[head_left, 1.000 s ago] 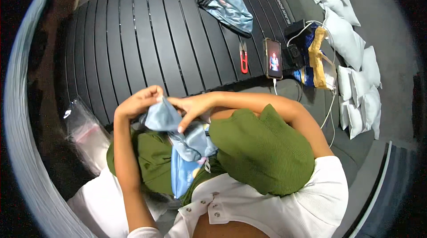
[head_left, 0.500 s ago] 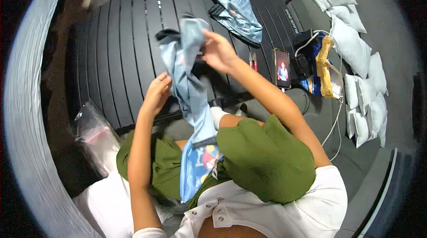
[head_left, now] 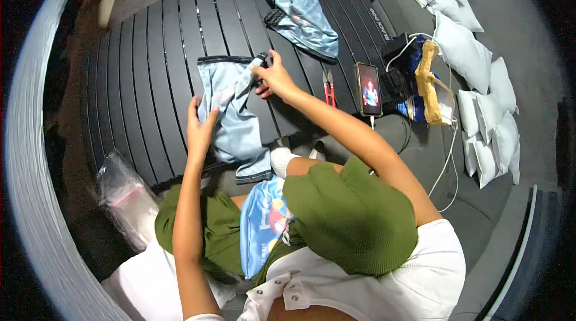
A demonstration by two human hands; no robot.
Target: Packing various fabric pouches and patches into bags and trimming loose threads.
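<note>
A light blue garment [head_left: 231,111] with dark trim lies spread on the black slatted table [head_left: 144,81]. My left hand [head_left: 200,127] presses flat on its left side. My right hand [head_left: 273,76] pinches the garment's upper right corner by the dark band. A second blue piece with a coloured print [head_left: 264,225] rests in my lap between my green-clad knees.
A folded blue garment [head_left: 303,18] lies farther back on the table. Red snips [head_left: 329,87] and a phone [head_left: 368,88] with a lit screen sit to the right, near cables and a yellow-and-blue bundle [head_left: 429,84]. White pillows [head_left: 474,51] line the right. Clear plastic bags [head_left: 123,192] lie at the left.
The garment was held up near my lap, then lifted over the table. Now it lies flat on the slats, with both hands lowered onto it.
</note>
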